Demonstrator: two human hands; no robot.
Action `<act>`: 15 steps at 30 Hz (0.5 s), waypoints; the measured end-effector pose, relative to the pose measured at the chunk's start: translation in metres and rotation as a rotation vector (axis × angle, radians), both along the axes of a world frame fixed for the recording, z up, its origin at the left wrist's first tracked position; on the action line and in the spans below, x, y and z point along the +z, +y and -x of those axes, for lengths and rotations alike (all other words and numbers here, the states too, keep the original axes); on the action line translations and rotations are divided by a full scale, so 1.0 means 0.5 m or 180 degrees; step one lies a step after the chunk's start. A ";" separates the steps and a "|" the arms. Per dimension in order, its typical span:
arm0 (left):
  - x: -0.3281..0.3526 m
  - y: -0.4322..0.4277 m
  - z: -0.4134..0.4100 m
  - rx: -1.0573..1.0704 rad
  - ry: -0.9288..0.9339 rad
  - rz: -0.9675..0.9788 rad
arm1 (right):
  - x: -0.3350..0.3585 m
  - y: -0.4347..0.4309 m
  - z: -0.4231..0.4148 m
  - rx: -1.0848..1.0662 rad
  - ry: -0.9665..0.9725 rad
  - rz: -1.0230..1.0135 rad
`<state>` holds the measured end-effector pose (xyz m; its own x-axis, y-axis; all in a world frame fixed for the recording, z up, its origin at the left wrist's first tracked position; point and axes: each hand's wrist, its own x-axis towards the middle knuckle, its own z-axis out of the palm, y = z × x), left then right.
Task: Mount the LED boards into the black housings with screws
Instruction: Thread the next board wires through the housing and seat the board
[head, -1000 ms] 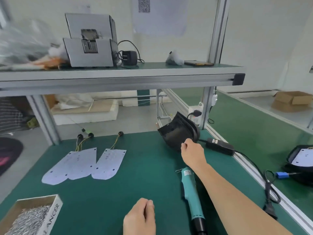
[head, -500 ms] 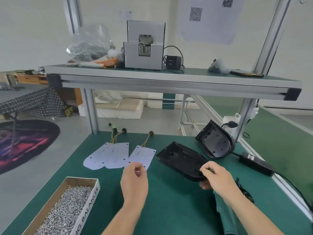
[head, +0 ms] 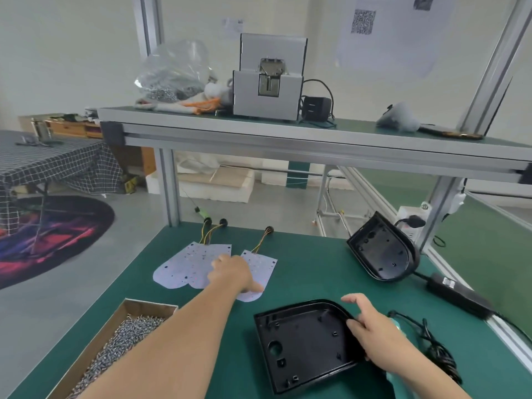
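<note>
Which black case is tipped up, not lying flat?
The far black housing by the right post is tipped up; the near black housing lies flat, its edge gripped by the right hand.

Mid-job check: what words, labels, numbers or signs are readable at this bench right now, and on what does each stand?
No word or number can be read.
Wall sheet: a QR code only; any print is too blurred.
Small wall notice: too small and blurred.
Screw box: no print shows in this view.
Grey machine on the shelf: no label can be read.
</note>
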<state>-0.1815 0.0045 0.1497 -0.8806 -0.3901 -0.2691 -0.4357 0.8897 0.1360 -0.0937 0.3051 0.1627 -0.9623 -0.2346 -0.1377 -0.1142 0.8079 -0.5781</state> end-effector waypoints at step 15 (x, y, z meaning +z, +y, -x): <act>0.036 -0.013 -0.027 0.0374 0.0152 -0.0903 | -0.013 -0.024 0.014 -0.0213 -0.0040 0.0334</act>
